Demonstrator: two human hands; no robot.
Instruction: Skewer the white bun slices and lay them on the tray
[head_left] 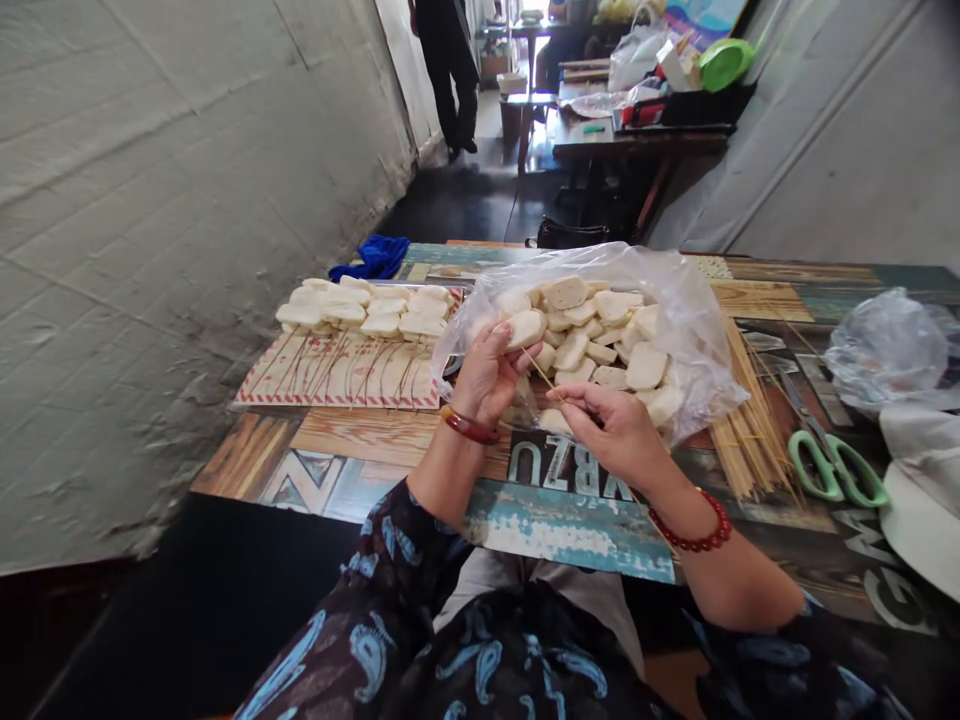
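Note:
A pale, rounded food slice (526, 329) is held in my left hand (489, 378), fingers closed around it. My right hand (609, 424) pinches a thin wooden skewer (546, 380), its tip pointing up at the slice; whether it has pierced the slice I cannot tell. Behind both hands lies an open clear plastic bag (697, 330) full of similar slices. To the left, several skewered slices (382, 310) rest in rows on a red-edged tray (251, 385), their sticks pointing toward me.
Right of the bag lies a bundle of bamboo skewers (742, 440), beside green-handled scissors (836, 465). Farther right are a crumpled plastic bag (892, 345) and a white cap-like item (919, 490). A blue cloth (375, 257) sits at the far edge. A person (450, 70) stands beyond.

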